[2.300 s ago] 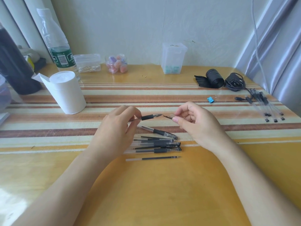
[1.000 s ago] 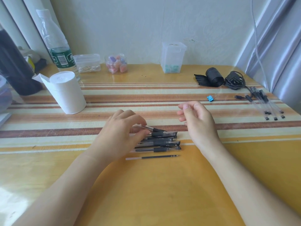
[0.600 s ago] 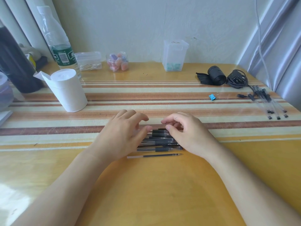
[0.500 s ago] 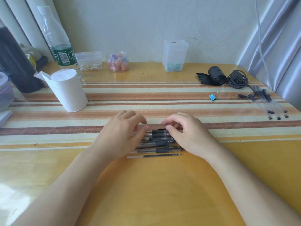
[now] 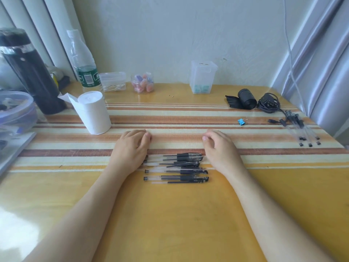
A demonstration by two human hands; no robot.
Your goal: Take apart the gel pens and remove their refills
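Your left hand (image 5: 132, 148) and right hand (image 5: 219, 148) rest loosely curled and empty at mid-frame, flanking the gel pens (image 5: 177, 167) lying side by side on the striped table (image 5: 170, 214); a loose refill (image 5: 177, 182) lies just below them.

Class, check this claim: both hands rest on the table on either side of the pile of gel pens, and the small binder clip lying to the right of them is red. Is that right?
Not quite. The binder clip is blue, not red, as the head view shows. The rest holds: the left hand and right hand rest on the table on either side of the pile of gel pens, and the clip lies to their right.
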